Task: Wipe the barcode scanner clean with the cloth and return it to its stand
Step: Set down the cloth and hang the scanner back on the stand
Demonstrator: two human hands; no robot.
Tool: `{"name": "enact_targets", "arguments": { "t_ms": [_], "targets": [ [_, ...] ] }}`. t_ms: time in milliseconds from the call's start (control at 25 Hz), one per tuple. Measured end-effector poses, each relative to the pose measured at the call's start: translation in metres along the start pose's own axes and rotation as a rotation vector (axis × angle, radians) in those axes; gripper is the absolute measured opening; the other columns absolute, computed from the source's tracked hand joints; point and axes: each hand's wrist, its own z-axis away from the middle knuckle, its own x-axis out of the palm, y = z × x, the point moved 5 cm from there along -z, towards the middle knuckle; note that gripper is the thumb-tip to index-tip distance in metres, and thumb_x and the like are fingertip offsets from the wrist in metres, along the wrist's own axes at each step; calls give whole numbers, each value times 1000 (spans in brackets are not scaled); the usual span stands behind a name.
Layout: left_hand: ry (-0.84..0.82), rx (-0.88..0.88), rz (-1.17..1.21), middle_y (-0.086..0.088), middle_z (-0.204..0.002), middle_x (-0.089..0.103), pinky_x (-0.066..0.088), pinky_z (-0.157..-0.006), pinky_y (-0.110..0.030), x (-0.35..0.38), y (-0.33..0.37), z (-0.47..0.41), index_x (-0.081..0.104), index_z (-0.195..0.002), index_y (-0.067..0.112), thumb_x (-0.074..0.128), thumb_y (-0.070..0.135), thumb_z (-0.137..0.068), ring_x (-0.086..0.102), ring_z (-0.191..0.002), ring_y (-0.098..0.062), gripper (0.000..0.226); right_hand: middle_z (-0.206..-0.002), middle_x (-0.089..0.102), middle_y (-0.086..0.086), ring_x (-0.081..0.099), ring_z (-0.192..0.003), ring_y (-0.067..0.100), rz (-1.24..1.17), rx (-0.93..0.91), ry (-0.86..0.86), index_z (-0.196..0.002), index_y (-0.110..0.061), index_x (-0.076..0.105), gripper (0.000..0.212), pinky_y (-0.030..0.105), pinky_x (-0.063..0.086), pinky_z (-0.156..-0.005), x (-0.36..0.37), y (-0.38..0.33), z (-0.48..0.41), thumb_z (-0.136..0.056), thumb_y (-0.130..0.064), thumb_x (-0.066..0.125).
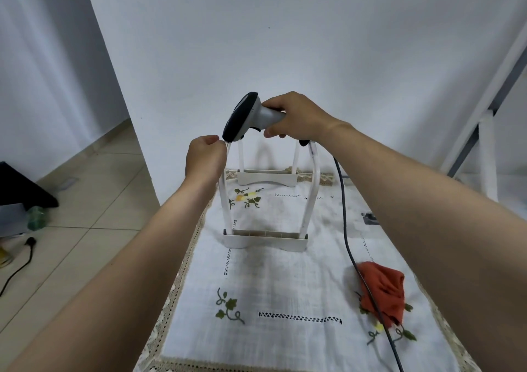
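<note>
A person's right hand [296,117] closes around the pale grey handle of a grey-and-black handheld barcode scanner [251,117], holding it just above the top of a white wire-framed stand [266,236] on a white embroidered tablecloth [285,286]. The left hand [204,159] pinches the stand's near-left upright at its upper end, steadying it. The scanner's long axis runs roughly left to right across the stand's top, handle toward the right hand, black head tilted down and left, almost touching the left hand's knuckles. Its dark cable [346,229] trails down the right side and across a crumpled rust-red cloth [383,291] lying well apart, near the table's right edge. The scanner appears ready to be lowered onto the frame, the right hand doing the carrying.
</note>
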Motion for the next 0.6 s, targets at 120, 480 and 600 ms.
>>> {"name": "enact_targets", "arguments": {
  "t_ms": [120,480,600],
  "targets": [
    [4,-7,-1,-1,-93,44,30,-76,-37,0,0,0,40,-65,31,38,17,-64,37,-86,-17,14,-95,69,-4,63,-71,17,-4,5,1,-116,-28,73,32,28,46,-44,2,4,1,-88,-15,79],
    [16,-6,8,0,-91,46,29,-75,-37,2,-2,-4,42,-65,31,38,19,-64,40,-83,-17,13,-107,74,3,64,-71,15,-44,9,24,-117,-28,74,35,29,48,-44,5,11,2,-86,-14,81],
    [5,-14,13,0,-92,44,29,-75,-37,3,-3,-2,40,-64,31,37,19,-65,40,-82,-17,12,-104,74,4,64,-74,16,-42,12,3,-117,-27,74,34,30,50,-45,5,11,0,-86,-14,81]
  ]
}}
